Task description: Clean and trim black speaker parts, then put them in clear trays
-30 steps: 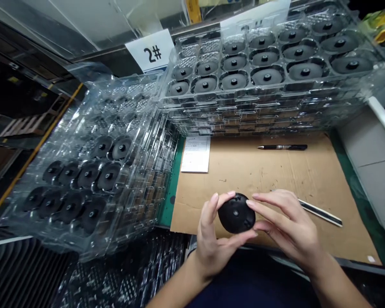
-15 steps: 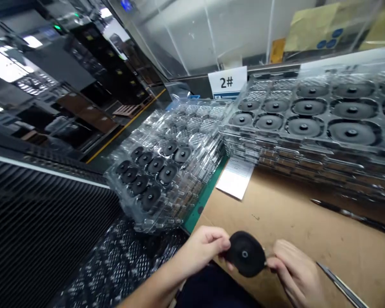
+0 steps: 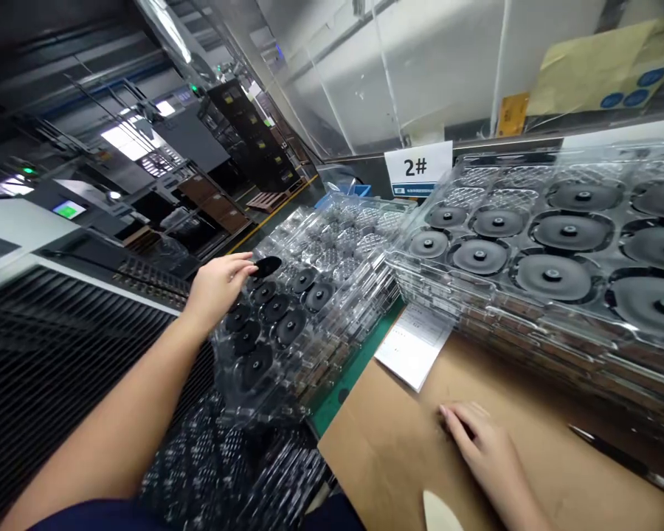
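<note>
My left hand (image 3: 218,289) reaches far out and pinches a round black disc (image 3: 268,266) by its edge. The disc is tilted, just above the clear plastic tray (image 3: 359,284) on the left stack, whose near pockets hold several similar black discs (image 3: 291,326). My right hand (image 3: 490,453) is low over the brown cardboard sheet (image 3: 370,450), thumb and fingers curled together. Whatever is between those fingertips, if anything, is too small and blurred to make out. A pale, pointed piece (image 3: 439,514) shows below that hand at the bottom edge.
A second stack of clear trays (image 3: 509,313) with black discs stands on the right. A printed paper (image 3: 415,346) lies between the stacks, a black pen (image 3: 623,457) near the right edge. Behind stands a "2#" sign (image 3: 417,169). Dark ribbed panelling (image 3: 105,369) flanks the left.
My left hand has carried the disc away from between both hands, up and left to the left tray. My right hand has let go of the disc and stays over the cardboard. The view has shifted.
</note>
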{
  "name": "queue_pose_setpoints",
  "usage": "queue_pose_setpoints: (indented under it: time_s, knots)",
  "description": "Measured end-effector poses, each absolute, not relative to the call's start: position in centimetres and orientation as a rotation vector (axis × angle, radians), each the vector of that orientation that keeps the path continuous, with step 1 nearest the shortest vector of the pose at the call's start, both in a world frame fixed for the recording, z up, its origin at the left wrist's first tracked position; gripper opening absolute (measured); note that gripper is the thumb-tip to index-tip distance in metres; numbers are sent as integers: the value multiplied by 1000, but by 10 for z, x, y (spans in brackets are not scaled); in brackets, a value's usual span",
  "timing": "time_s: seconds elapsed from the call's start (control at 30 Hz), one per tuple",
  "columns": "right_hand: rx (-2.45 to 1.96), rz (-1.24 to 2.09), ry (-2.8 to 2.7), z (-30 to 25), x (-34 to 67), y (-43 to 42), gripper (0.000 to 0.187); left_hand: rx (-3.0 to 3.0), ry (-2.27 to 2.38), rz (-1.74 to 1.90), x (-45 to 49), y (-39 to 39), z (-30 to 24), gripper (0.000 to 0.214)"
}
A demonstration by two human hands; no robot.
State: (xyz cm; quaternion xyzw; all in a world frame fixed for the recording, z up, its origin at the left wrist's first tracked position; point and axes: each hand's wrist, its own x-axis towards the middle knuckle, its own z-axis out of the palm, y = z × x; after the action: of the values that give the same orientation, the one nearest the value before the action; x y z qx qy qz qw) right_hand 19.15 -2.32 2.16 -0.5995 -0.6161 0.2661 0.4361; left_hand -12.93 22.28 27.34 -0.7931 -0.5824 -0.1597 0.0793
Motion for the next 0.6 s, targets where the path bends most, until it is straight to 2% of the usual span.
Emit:
queue_pose_setpoints:
  time_s: [0.13, 0.3, 0.5, 0.6]
  knots:
    - [-1495, 703, -1501, 24, 191, -22, 28, -2361, -1879, -327, -133, 272, 248, 26]
    - [-1509, 760, -1460, 22, 188, -21, 26, -2374, -1882, -297, -135, 282, 225, 33]
    - [-1518, 790, -1477, 21, 188, -18, 28, -2456, -1783, -429, -127, 236, 247, 55]
    - [-1538, 801, -1510, 20, 189, -15, 31, -2572, -1668, -521, -107, 175, 257, 36]
